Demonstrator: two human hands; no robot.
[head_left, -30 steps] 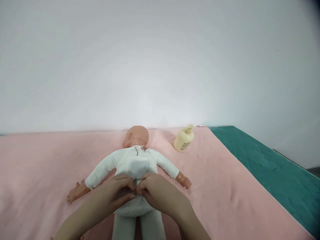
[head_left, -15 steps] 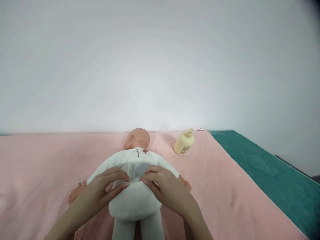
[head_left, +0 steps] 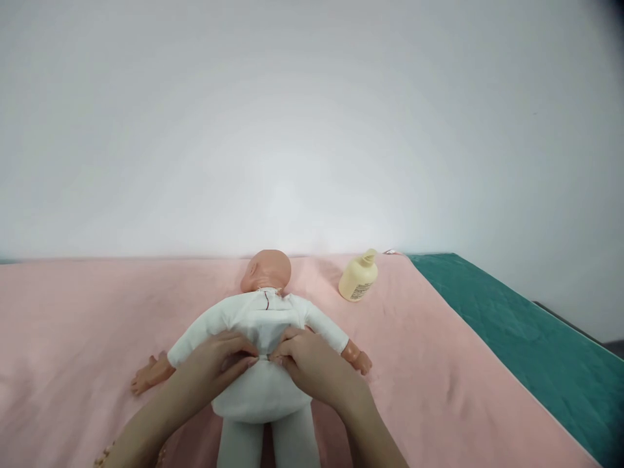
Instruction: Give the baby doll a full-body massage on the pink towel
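A baby doll [head_left: 263, 393] with a white cloth body lies on the pink sheet, its bald head [head_left: 270, 270] pointing away from me and turned to the left. A dark red stitch shows below its neck. My left hand [head_left: 221, 357] rests on the middle of the torso, thumb and fingers pinched on the white cloth. From the other side, my right hand [head_left: 309, 364] pinches the same cloth, its fingertips almost meeting those of the left. Just above the fingers is a flat, slightly sheer white patch [head_left: 268, 331]. What exactly lies between the fingertips is hard to make out.
A pale yellow pump bottle [head_left: 358, 279] stands to the right of the doll's head. The pink sheet [head_left: 414, 390] covers most of the surface, with a green cover [head_left: 511, 338] along the right. A plain pale wall [head_left: 292, 130] rises behind.
Both hands have drawn closer together at the middle of the torso, and their pinch looks tighter. The cloth between them is gathered slightly. The bottle stays in place.
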